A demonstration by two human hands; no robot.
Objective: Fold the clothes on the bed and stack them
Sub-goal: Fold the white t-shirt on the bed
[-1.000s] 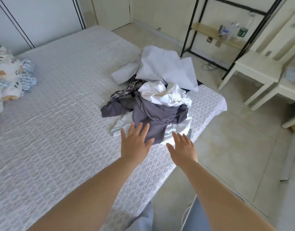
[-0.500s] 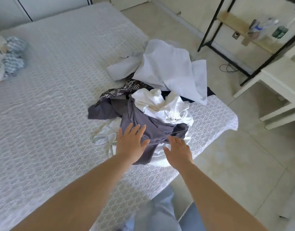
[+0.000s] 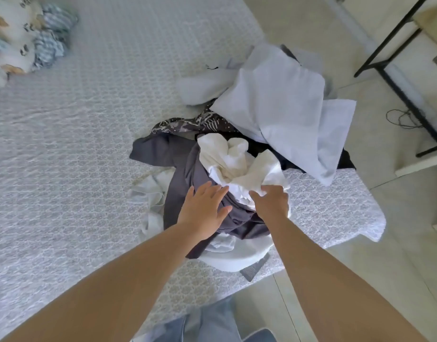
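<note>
Head view looks down on a jumbled pile of clothes (image 3: 237, 156) lying near the right-hand corner of the bed (image 3: 76, 169), close to its foot edge. On top of the pile sits a crumpled white garment (image 3: 234, 161); under and around it spreads a dark grey garment (image 3: 185, 178), with a dark patterned piece (image 3: 187, 124) showing behind, a pale blue-white garment (image 3: 286, 112) draped over the far side and hanging past the bed's edge, and more white cloth (image 3: 237, 257) at the near side with a dark label (image 3: 254, 267) sticking out.

The right hand (image 3: 271, 201) is curled into the near edge of the white garment, fingers bunching the fabric. The left hand (image 3: 202, 213) lies flat with fingers (image 3: 212, 191) spread and straight, resting on the dark grey garment just beside the white one. The two hands are close together but not touching.

The bed wears a pale textured cover. At its far left corner lies a heap of printed soft items (image 3: 22, 38), blurred, well apart from the pile. Beyond the bed is a tiled floor (image 3: 397, 280), with a black metal frame (image 3: 397, 77) and a loose cable (image 3: 402, 117) at the upper right. Blue trouser legs (image 3: 212, 324) show at the bottom edge.
</note>
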